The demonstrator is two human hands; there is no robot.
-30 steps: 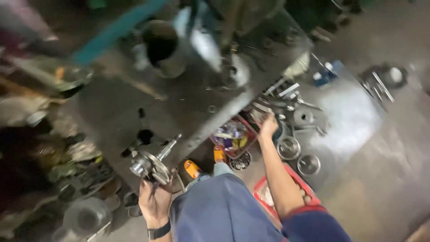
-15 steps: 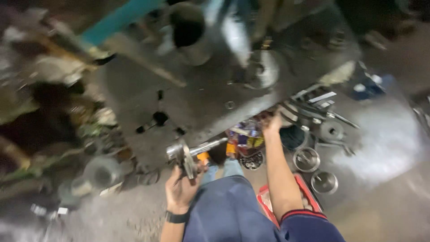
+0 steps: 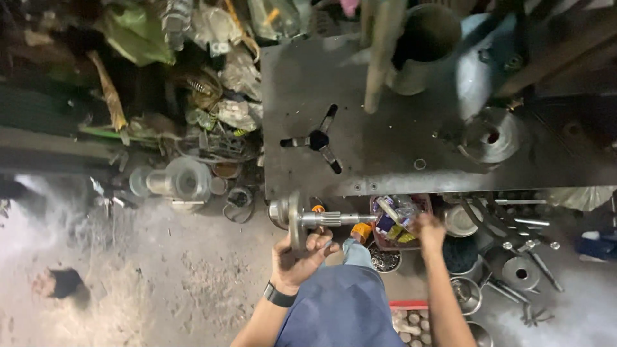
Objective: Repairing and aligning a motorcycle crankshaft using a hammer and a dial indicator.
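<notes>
the left hand still grips the shaft, now level; the right hand, grip unclear, reaches the basket near the steel table.

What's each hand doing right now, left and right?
Left hand: closed on the shaft, a metal disc on it.
Right hand: at the basket of small parts; grip cannot be told.
</notes>
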